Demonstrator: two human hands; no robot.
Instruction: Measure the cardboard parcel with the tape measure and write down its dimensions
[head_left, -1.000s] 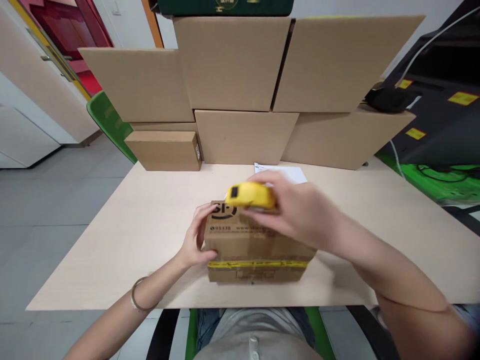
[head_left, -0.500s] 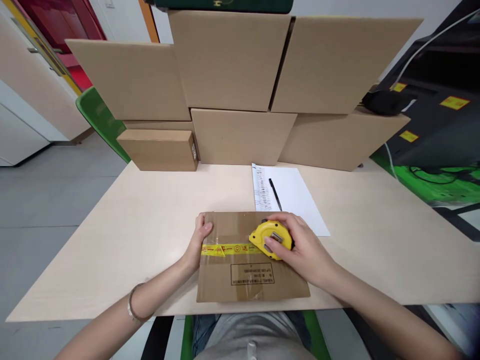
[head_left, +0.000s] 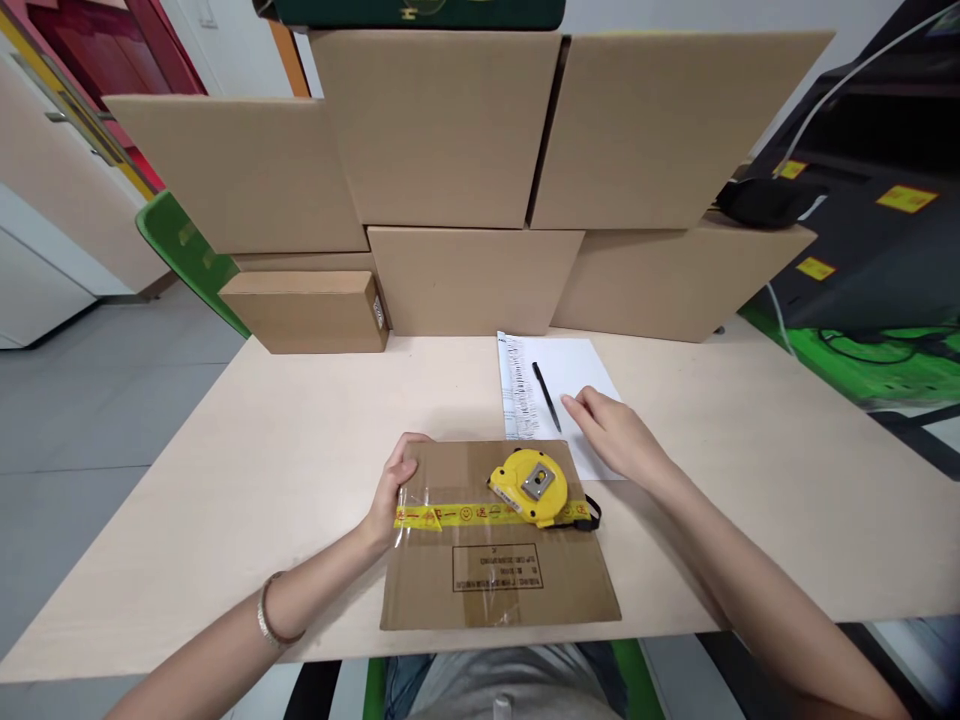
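Observation:
A small cardboard box (head_left: 495, 560) sealed with yellow tape lies on the pale table (head_left: 285, 440) in front of me. A yellow tape measure (head_left: 534, 486) rests on the box's top, with no hand on it. My left hand (head_left: 396, 492) presses against the box's left edge. My right hand (head_left: 611, 432) hovers empty with fingers apart over a white sheet of paper (head_left: 577, 375), just right of a black pen (head_left: 546, 396) lying on that sheet.
A wall of large cardboard boxes (head_left: 450, 130) stands along the table's far edge, with a smaller box (head_left: 304, 312) at the left. A green chair (head_left: 187, 250) stands behind at left. Dark equipment (head_left: 862, 230) with cables sits at right.
The box was turned so its taped face points up. My right hand set the tape measure down on it, let go, and moved right toward the pen and paper.

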